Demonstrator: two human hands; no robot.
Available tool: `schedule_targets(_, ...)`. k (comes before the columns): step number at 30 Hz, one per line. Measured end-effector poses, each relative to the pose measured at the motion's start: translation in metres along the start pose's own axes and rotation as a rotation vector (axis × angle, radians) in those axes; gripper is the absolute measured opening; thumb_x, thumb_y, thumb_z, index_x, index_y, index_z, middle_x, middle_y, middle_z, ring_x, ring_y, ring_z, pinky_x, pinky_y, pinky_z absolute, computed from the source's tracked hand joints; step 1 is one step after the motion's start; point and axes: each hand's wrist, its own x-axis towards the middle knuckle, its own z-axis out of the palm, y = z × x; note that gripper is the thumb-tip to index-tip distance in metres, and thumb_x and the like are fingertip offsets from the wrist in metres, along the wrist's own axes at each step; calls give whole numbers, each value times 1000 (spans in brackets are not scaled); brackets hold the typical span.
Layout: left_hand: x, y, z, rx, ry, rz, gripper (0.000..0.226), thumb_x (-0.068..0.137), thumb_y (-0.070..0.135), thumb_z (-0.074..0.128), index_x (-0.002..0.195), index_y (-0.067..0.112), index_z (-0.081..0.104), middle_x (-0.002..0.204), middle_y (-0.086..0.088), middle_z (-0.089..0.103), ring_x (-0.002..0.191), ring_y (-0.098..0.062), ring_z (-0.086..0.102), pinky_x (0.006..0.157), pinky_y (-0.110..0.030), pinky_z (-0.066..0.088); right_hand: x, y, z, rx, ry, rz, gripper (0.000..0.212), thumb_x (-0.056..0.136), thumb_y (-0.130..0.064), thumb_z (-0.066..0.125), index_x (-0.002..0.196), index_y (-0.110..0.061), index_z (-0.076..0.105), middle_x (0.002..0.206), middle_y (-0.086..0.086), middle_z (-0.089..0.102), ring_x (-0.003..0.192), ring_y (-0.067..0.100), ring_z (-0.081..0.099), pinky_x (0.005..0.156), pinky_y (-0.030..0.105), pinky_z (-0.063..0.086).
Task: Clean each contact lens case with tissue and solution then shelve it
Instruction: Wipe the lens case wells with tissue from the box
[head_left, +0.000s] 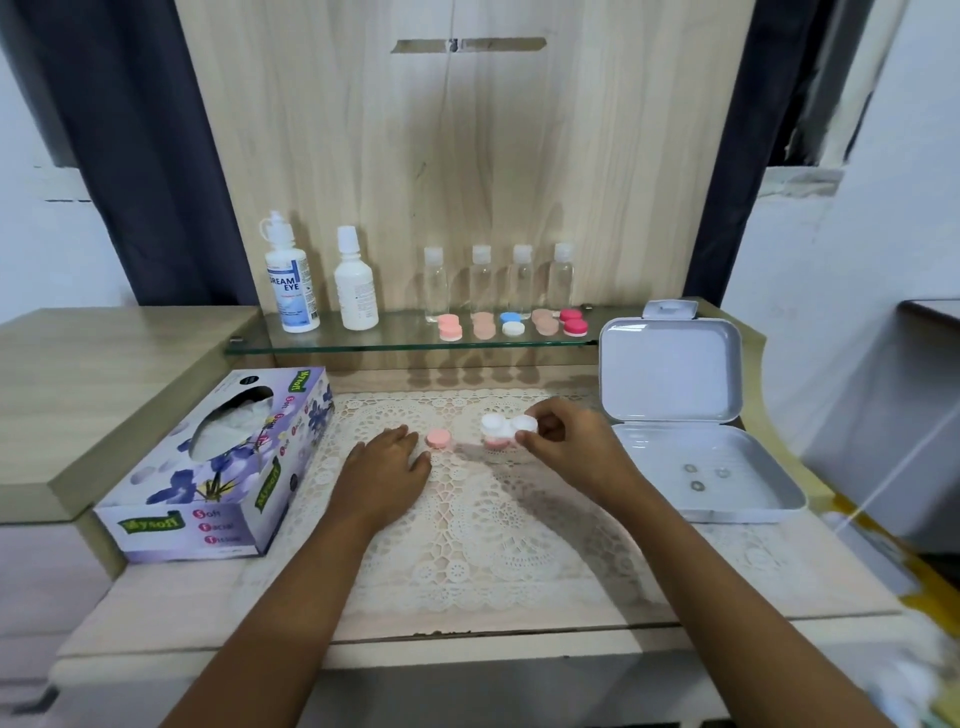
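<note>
— While the white lens case (500, 425) was in the right hand (563, 441), which way did it lie?

— Its long axis ran left to right, two wells side by side, over the far part of the lace mat (467, 530). Whether it touched the mat, I couldn't tell.

— And the grip?

— Thumb and curled fingers pinched the right-hand well, and the left well stuck out free. A pink cap (496, 443) lay just below it.

— The other hand?

— The left hand (389, 460) lay palm down on the mat, fingers straight and holding nothing, tips just beside a second pink cap (438, 438).

— Around them?

— A tissue box (218, 467) stood to the left and an open white box (675, 374) to the right. Behind, the glass shelf (363, 343) carried two solution bottles (293, 280), four clear bottles (480, 283) and five closed cases (513, 323).
</note>
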Motion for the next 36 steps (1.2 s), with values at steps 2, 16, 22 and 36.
schedule_targets(2, 1, -1, 1, 3, -2, 3, 50, 98, 35, 35, 142, 12, 37, 153, -4, 28, 141, -17, 23, 116, -37, 18, -7, 4, -14, 23, 50, 24, 25, 83, -23, 68, 106, -13, 63, 89, -1, 64, 83, 12, 61, 73, 21, 49)
schedule_targets(16, 2, -1, 0, 10, -23, -8, 50, 99, 35, 35, 143, 13, 36, 153, -4, 26, 141, -18, 23, 116, -36, 18, -32, 62, -106, -396, 244, -100, 31, 78, -3, 71, 107, -3, 63, 87, 8, 60, 73, 25, 60, 69, 25, 43)
schedule_targets(22, 1, 0, -1, 0, -7, -4, 49, 99, 35, 35, 143, 12, 37, 153, -5, 28, 141, -18, 24, 115, -36, 19, -27, 71, -118, -721, 60, -332, 28, 78, 3, 67, 102, -9, 63, 95, 8, 60, 69, 31, 60, 57, 30, 45)
schedule_targets(36, 1, -1, 0, -1, 9, -2, 48, 98, 35, 36, 141, 12, 40, 152, -5, 30, 139, -19, 28, 114, -36, 21, -16, 82, -105, -911, -39, -493, 60, 65, 15, 68, 112, -21, 58, 99, 3, 57, 79, 25, 57, 48, 41, 51)
